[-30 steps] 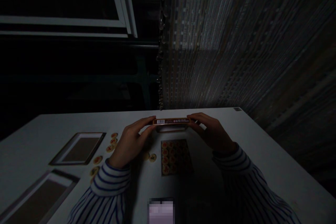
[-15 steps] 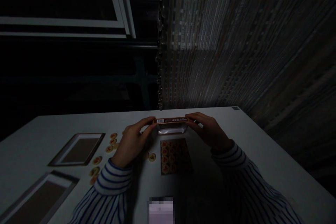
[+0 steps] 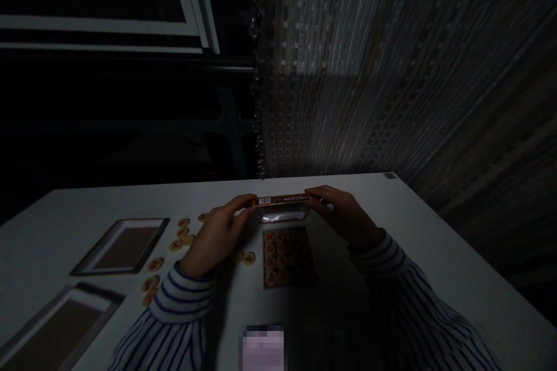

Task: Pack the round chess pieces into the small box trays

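Between my two hands is a flat reddish-brown cardboard box (image 3: 282,200), its edge with a barcode turned towards me. My left hand (image 3: 220,232) pinches its left end, and my right hand (image 3: 343,214) pinches the right end. A shiny clear plastic part (image 3: 284,215) shows just under the box; whether it is joined to it I cannot tell. Nearer to me lies a rectangle of round Chinese chess pieces in rows (image 3: 276,259), its right side in deep shadow. Loose chess pieces (image 3: 249,258) lie by my left wrist, some partly hidden behind my hand.
Two shallow open trays lie on the left of the white table (image 3: 413,278), one farther off (image 3: 119,246) and one at the near edge (image 3: 65,324). More chess pieces (image 3: 155,264) are scattered beside them. A bead curtain (image 3: 331,69) hangs behind the table. The light is dim.
The view has shifted slightly, so the table and its things sit a little farther left. Both hands keep their hold on the box, which has barely moved.
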`<act>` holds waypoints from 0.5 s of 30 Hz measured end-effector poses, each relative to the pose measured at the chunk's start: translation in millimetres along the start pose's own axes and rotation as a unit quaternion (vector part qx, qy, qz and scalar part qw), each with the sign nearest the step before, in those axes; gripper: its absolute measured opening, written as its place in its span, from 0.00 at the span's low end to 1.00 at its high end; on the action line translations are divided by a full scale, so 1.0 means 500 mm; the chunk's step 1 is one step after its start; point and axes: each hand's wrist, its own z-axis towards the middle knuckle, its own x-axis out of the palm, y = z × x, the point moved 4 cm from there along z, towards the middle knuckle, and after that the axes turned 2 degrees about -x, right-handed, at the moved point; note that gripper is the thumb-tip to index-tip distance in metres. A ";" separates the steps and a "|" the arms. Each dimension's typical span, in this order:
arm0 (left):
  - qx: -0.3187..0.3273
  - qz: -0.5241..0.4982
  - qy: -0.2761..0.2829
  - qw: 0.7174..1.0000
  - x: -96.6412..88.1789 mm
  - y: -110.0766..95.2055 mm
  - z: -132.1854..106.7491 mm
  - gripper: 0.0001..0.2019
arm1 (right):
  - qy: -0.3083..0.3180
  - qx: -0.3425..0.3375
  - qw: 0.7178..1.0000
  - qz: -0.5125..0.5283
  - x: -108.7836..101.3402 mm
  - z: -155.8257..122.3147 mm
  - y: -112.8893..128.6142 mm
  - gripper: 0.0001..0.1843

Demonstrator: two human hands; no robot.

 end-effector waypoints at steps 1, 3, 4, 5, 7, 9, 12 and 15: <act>0.001 0.000 0.006 1.000 0.002 0.001 0.000 0.16 | 0.002 -0.001 1.000 0.001 0.001 0.000 -0.002 0.14; 0.002 -0.001 0.018 1.000 0.004 0.003 0.000 0.16 | 0.006 0.000 1.000 0.005 0.003 -0.001 -0.005 0.13; 0.003 -0.002 0.022 1.000 0.005 0.004 -0.001 0.16 | 0.008 0.000 1.000 0.006 0.004 -0.001 -0.006 0.13; 0.003 -0.002 0.026 1.000 0.006 0.004 -0.001 0.16 | 0.008 0.001 1.000 0.006 0.005 -0.001 -0.007 0.13; 0.005 -0.001 0.030 1.000 0.007 0.004 -0.002 0.16 | 0.007 0.001 1.000 0.004 0.006 -0.002 -0.009 0.13; 0.009 0.002 0.031 0.999 0.008 0.004 -0.002 0.16 | 0.010 0.001 1.000 0.001 0.008 -0.002 -0.011 0.13; 0.014 0.005 0.035 0.999 0.009 0.003 -0.001 0.16 | 0.021 0.005 1.000 0.002 0.010 -0.003 -0.014 0.13; 0.015 0.007 0.037 0.999 0.010 0.002 0.000 0.16 | 0.027 0.011 1.000 0.003 0.011 -0.004 -0.016 0.14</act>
